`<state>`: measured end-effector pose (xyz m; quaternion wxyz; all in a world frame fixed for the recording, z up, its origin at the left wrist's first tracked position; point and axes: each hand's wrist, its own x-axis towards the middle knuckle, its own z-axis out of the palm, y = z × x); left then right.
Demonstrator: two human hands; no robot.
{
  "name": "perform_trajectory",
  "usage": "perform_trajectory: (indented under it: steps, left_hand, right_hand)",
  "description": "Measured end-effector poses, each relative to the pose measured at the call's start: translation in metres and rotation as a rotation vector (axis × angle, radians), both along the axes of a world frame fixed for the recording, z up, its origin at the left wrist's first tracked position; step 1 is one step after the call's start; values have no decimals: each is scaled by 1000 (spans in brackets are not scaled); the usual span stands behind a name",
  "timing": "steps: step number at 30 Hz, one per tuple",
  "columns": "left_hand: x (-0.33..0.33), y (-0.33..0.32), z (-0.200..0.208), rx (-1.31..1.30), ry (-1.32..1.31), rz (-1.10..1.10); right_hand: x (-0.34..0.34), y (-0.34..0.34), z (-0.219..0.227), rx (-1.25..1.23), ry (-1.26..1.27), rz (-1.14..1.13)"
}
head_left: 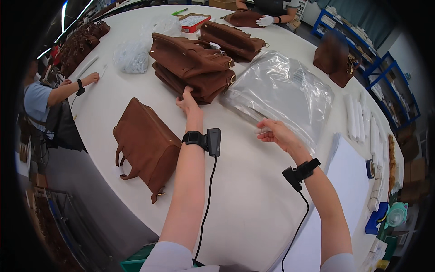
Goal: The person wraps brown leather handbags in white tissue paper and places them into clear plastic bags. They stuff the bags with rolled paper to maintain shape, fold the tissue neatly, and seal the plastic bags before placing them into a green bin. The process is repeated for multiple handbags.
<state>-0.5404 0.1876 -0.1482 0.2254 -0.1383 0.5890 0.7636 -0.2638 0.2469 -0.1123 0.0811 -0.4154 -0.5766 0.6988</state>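
My left hand (188, 102) grips the near edge of the lower of two brown leather handbags (192, 56) stacked at the middle of the table; some of its fingers are hidden against the leather. My right hand (277, 134) is closed with curled fingers beside a pile of clear plastic bags (285, 90). Something small and whitish shows at those fingertips, too small to name. Left of my left forearm, another brown handbag (147, 140) lies on its side with its handles toward the left.
On the white table (244, 213) are crumpled clear plastic (132, 56), a red box (195, 23) of small white pieces, more brown bags (231, 40), white paper sheets (335, 181) and a tape roll (370, 169). One person (43, 99) works at left, another's gloved hand (265, 21) at the far side.
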Motion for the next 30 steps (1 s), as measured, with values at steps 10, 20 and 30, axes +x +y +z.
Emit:
perform_trajectory:
  steps: [10,20,30]
  left_hand:
    - [18,-60,-31,289,-98,-137]
    - [95,-128,-17,219,-32,-228]
    - [144,-224,-22,206,12,-590]
  right_hand:
    - [-15,-37,-11,-72,84,-86]
    - [2,-81,-32,-117,94,-180]
    - [87,-116,-52,-140,111,-331]
